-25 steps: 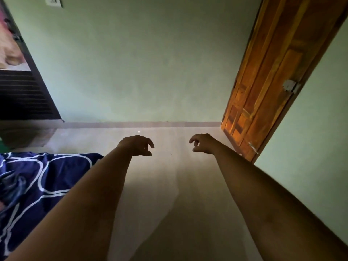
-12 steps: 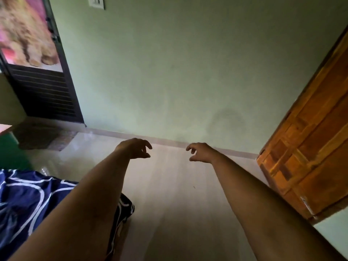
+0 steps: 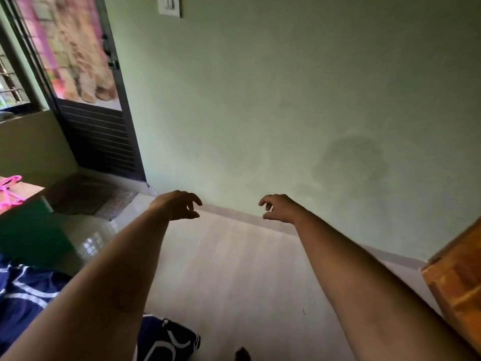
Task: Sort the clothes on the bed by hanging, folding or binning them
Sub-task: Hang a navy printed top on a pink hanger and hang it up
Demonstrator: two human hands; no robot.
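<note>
A: What has changed?
B: The view has been swung left. The wooden door [image 3: 458,287] is nearly lost, and the bed [image 3: 28,290] is brought in at lower left.
A: The hands?
B: Left hand [image 3: 177,205] and right hand [image 3: 279,208] are held out with fingers loosely curled and nothing grasped. No garment is made out yet.

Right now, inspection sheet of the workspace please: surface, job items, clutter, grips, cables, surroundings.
Surface: only a corner of the bed shows at lower left, under a navy sheet with white lines; pale floor ahead.
Job's things: no clothes seen; pink item, possibly hangers, on a brown top at the left edge.
Clutter: doormat in front of the dark door.
Grips: left grip and right grip reach out over the floor, fingers loosely curled, holding nothing.
Cables: nothing seen.
Surroundings: green wall, wall switch, window at left, wooden door at right.
</note>
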